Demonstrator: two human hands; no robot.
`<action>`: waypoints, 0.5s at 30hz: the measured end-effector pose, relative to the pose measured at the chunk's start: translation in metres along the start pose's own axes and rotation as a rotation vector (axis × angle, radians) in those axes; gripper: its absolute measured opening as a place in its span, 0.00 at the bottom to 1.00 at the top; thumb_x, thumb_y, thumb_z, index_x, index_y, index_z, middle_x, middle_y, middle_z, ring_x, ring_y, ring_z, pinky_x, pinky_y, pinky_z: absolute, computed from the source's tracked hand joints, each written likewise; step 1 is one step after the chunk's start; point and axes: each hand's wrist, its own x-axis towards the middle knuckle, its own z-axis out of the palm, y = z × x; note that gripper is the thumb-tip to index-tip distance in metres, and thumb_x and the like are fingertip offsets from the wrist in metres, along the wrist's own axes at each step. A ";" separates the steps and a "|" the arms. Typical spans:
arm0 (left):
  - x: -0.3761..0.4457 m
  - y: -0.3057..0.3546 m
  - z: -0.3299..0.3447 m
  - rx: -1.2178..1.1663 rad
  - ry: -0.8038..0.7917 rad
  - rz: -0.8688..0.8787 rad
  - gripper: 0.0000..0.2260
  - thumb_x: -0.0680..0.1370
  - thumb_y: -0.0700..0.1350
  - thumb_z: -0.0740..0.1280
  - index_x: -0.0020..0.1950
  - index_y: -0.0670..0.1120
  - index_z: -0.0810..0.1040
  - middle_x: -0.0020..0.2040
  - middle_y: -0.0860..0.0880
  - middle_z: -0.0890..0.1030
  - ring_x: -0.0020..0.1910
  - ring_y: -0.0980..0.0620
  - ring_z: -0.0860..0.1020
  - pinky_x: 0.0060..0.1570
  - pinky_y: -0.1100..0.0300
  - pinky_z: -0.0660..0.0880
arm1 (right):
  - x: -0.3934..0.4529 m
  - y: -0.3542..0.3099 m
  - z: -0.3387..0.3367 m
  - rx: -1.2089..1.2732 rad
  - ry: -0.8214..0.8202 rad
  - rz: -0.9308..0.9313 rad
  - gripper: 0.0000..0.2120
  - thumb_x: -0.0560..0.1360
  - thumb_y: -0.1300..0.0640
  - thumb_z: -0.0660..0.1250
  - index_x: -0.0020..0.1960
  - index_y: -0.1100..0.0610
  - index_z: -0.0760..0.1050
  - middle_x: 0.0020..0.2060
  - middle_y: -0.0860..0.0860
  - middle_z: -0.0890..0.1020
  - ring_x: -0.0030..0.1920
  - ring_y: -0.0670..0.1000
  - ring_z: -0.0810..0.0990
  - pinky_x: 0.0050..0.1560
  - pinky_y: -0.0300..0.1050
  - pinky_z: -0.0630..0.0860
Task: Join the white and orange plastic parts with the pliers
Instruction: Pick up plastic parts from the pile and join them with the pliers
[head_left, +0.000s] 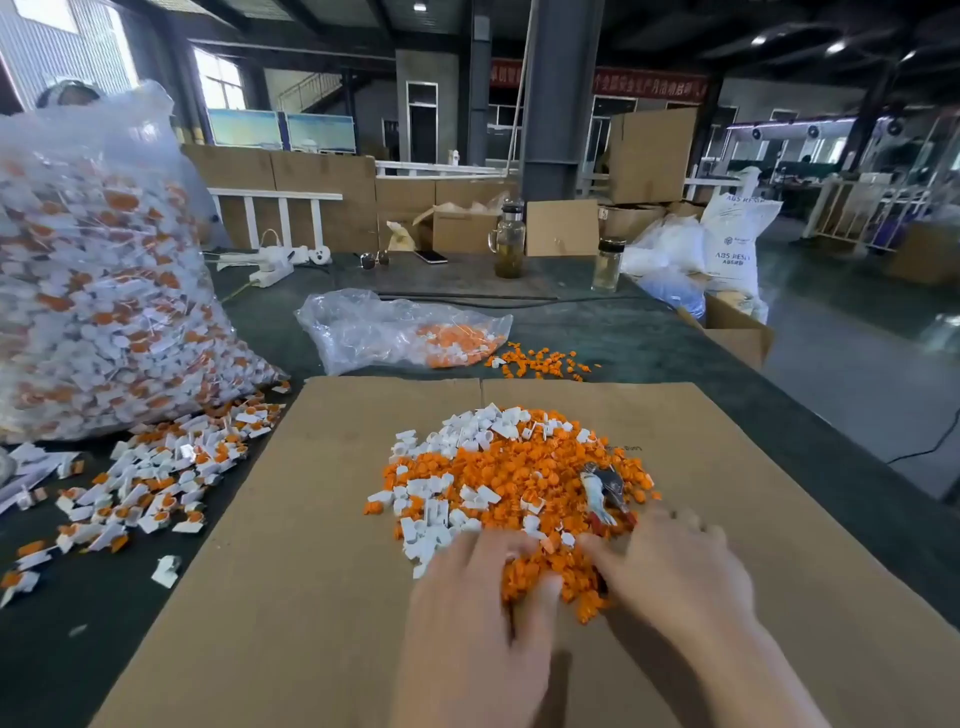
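Mixed heap of orange parts (524, 483) and white parts (480, 431) on cardboard sheet (311, 545), under left hand (483, 587) and right hand (670, 566), both spread flat, likely sorting; pliers (605, 493) unheld just beyond right fingertips, within reach.

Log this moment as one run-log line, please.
stage: picking parts | left hand: on parts pile | right hand: on pile | pliers: lying on pile, unheld
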 end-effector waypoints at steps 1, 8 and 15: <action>0.018 0.000 0.005 0.017 0.062 0.025 0.09 0.77 0.63 0.61 0.56 0.67 0.68 0.54 0.70 0.67 0.57 0.64 0.67 0.59 0.68 0.67 | 0.008 -0.003 0.001 -0.007 -0.065 0.037 0.45 0.69 0.24 0.56 0.72 0.57 0.65 0.65 0.55 0.73 0.65 0.58 0.71 0.57 0.51 0.75; 0.123 -0.022 0.029 0.317 0.088 0.012 0.18 0.81 0.58 0.61 0.69 0.53 0.70 0.67 0.51 0.72 0.67 0.49 0.68 0.67 0.52 0.63 | 0.028 -0.011 0.004 0.073 -0.165 0.114 0.31 0.69 0.41 0.67 0.65 0.58 0.69 0.56 0.55 0.69 0.57 0.58 0.74 0.55 0.53 0.78; 0.168 -0.043 0.030 0.441 -0.032 -0.048 0.26 0.80 0.63 0.58 0.74 0.53 0.65 0.72 0.46 0.68 0.73 0.43 0.64 0.72 0.43 0.59 | 0.050 -0.030 -0.009 0.198 0.098 -0.065 0.21 0.71 0.53 0.68 0.61 0.57 0.67 0.50 0.51 0.66 0.47 0.51 0.75 0.50 0.50 0.80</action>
